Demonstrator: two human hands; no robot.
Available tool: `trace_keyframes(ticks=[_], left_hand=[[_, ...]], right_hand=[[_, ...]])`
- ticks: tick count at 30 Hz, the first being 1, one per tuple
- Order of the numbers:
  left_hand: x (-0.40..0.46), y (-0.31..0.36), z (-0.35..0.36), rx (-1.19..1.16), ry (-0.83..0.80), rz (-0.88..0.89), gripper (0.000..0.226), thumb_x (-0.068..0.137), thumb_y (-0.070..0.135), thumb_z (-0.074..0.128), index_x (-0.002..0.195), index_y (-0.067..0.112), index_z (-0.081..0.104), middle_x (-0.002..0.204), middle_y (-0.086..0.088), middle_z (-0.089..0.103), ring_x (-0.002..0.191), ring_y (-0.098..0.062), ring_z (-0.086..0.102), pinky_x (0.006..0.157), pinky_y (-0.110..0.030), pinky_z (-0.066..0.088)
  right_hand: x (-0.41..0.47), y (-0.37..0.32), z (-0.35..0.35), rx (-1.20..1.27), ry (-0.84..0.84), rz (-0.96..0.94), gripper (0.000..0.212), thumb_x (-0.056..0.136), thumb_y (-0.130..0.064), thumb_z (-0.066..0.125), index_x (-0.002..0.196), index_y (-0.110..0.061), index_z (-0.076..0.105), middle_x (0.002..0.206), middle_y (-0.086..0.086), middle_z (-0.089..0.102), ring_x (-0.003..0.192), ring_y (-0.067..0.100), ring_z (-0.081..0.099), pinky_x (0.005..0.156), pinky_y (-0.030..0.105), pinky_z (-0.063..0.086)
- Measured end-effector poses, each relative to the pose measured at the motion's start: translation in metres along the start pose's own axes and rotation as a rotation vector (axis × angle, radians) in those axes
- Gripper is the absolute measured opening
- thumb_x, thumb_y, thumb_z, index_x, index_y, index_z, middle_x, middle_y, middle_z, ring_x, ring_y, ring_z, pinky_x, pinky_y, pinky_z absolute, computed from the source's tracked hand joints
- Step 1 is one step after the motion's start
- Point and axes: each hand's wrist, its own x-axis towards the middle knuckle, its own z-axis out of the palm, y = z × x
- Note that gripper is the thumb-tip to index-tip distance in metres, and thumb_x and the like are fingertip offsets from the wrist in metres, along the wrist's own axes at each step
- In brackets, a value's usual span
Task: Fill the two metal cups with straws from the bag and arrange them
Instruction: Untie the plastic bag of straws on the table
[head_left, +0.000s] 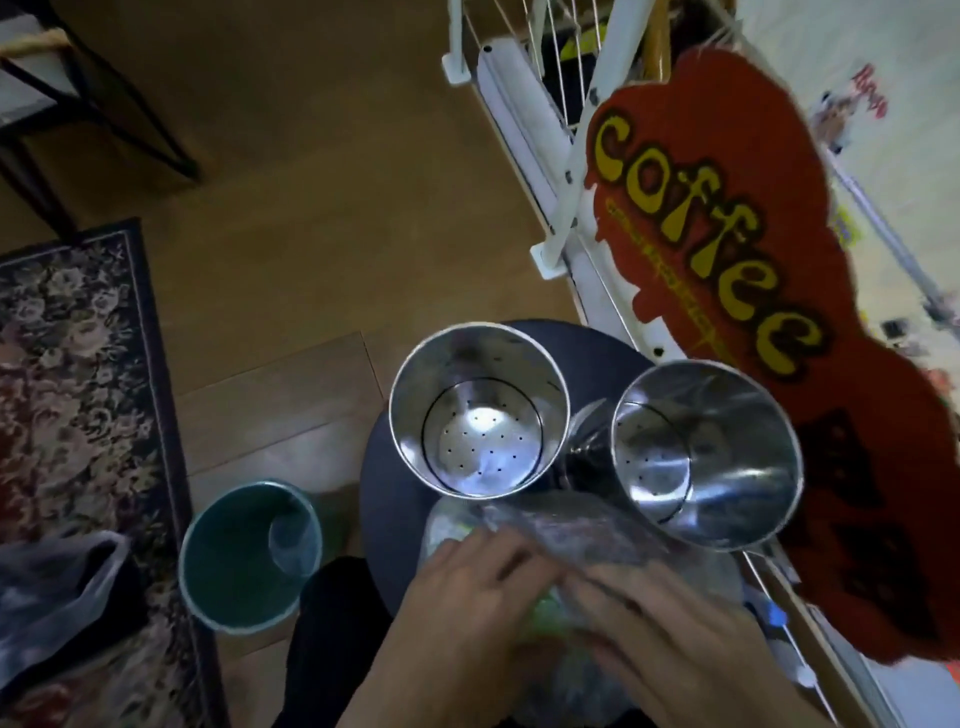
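Two shiny metal cups with perforated bottoms stand upright on a small round dark table (382, 499). The left cup (478, 410) and the right cup (706, 454) both hold nothing. In front of them lies a clear plastic bag (566, 525) with pale and greenish straws showing through it. My left hand (467, 597) and my right hand (670, 629) are both on the bag at the table's near edge, fingers curled into the plastic. The picture is blurred, so the exact grip is unclear.
A green waste bin (249, 556) stands on the wooden floor left of the table. A patterned rug (78, 389) and a grey plastic bag (57, 587) lie further left. On the right, a white rack (550, 171) carries a red "coffee" sign (727, 249).
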Motion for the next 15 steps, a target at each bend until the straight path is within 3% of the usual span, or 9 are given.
trace_keyframes(ticks=[2,5,9,12,15], left_hand=[[-0.002,-0.008,0.009,0.018,0.022,0.033,0.049,0.076,0.057,0.059,0.119,0.035,0.057,0.106,0.01,0.061,0.085,-0.014,0.062,0.065,-0.025,0.046],[-0.005,-0.022,0.018,0.038,0.058,0.045,0.051,0.083,0.061,0.061,0.126,0.034,0.055,0.112,0.013,0.062,0.097,-0.01,0.06,0.073,-0.027,0.052],[-0.009,-0.021,0.025,0.031,0.147,0.049,0.045,0.082,0.067,0.057,0.116,0.038,0.052,0.108,0.022,0.062,0.097,0.003,0.054,0.075,-0.019,0.048],[-0.012,-0.022,0.034,0.077,0.206,0.052,0.041,0.08,0.068,0.055,0.109,0.039,0.053,0.102,0.018,0.064,0.091,-0.004,0.058,0.068,-0.038,0.056],[-0.019,-0.018,0.043,0.114,0.224,0.054,0.041,0.084,0.065,0.055,0.11,0.034,0.063,0.11,0.013,0.067,0.103,-0.015,0.064,0.08,-0.046,0.055]], right_hand=[[0.007,0.004,0.012,0.017,0.051,-0.051,0.02,0.103,-0.031,0.051,0.121,-0.027,0.059,0.119,-0.009,0.064,0.089,0.013,0.069,0.076,0.031,0.056],[0.009,0.012,0.024,0.088,0.03,-0.08,0.027,0.096,-0.038,0.064,0.117,-0.021,0.067,0.109,-0.003,0.07,0.085,0.016,0.069,0.077,0.029,0.054],[0.009,0.022,0.027,0.192,-0.109,-0.037,0.033,0.09,-0.05,0.062,0.111,-0.025,0.064,0.101,-0.012,0.062,0.083,-0.004,0.055,0.072,0.021,0.047],[0.005,0.023,0.03,0.192,-0.106,-0.039,0.033,0.085,-0.055,0.063,0.105,-0.029,0.064,0.089,-0.028,0.046,0.075,-0.013,0.045,0.07,0.009,0.04],[-0.004,0.015,0.035,0.078,-0.042,-0.029,0.037,0.081,-0.055,0.061,0.105,-0.027,0.066,0.087,-0.022,0.051,0.07,-0.001,0.049,0.066,0.03,0.051]])
